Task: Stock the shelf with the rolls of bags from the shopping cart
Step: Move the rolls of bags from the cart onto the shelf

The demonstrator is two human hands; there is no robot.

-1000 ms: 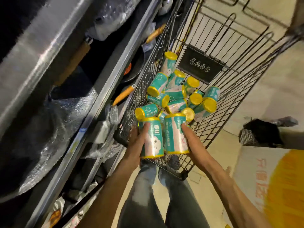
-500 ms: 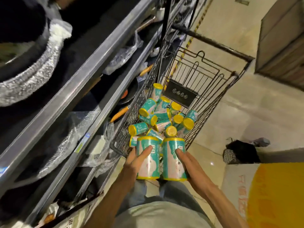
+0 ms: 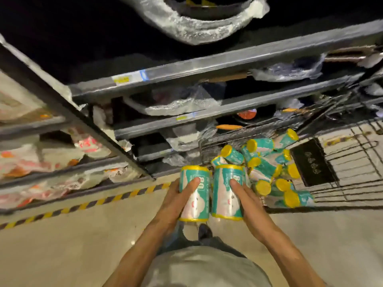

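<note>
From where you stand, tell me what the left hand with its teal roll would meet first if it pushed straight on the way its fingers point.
Probably the dark base edge of the shelf unit. The left hand grips a teal, yellow-capped roll just short of it; depth is unclear.

shelf goods [image 3: 178,104] blurred (labels unreadable)

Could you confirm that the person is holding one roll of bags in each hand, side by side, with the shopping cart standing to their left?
Not quite: the head view shows the shopping cart to the person's right. The rest holds: the left hand holds one roll and the right hand another roll, side by side.
</note>
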